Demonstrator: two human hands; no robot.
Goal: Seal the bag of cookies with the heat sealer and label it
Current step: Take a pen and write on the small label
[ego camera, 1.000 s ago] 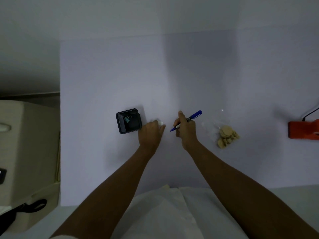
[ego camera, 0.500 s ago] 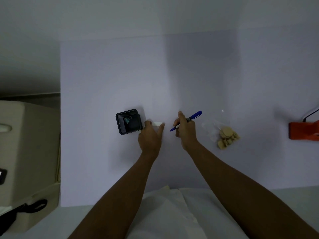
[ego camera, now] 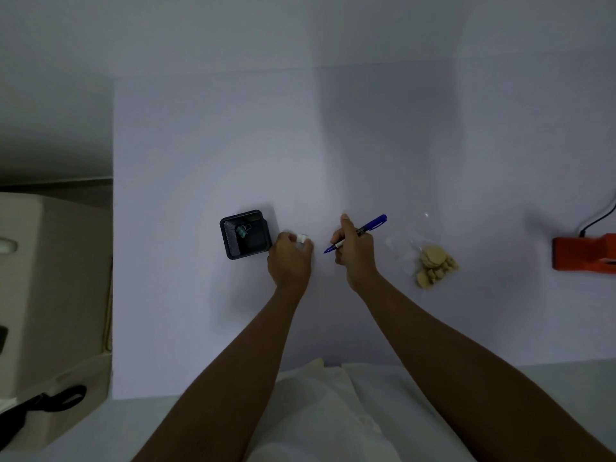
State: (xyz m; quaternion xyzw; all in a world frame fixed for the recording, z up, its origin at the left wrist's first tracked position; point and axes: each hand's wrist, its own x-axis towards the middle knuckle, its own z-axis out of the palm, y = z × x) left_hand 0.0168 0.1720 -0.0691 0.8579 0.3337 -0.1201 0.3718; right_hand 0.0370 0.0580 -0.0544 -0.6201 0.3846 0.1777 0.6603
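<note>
A person's two hands work side by side near the middle of a white worktop (ego camera: 333,145), seen from above. The left hand (ego camera: 289,258) rests knuckles-up on the surface, its fingertips curled round a small white label (ego camera: 302,238) that shows just past them. The right hand (ego camera: 355,250) grips a blue pen (ego camera: 371,225) in a writing hold, thumb stretched along the barrel, with the tip pointing down and left toward the label but not touching it. Just left of the left hand sits a square black tray (ego camera: 249,254) holding a small teal clip (ego camera: 241,231). The clear bag of cookies (ego camera: 431,261) lies flat on the worktop to the right of the pen hand, apart from it and untouched; whether its mouth is sealed cannot be told. The orange heat sealer (ego camera: 585,253) stands well apart at the far right edge, a dark cable (ego camera: 598,219) running up from it. A beige unit (ego camera: 40,278) with a black strap (ego camera: 50,400) sits beside the worktop on the left.
</note>
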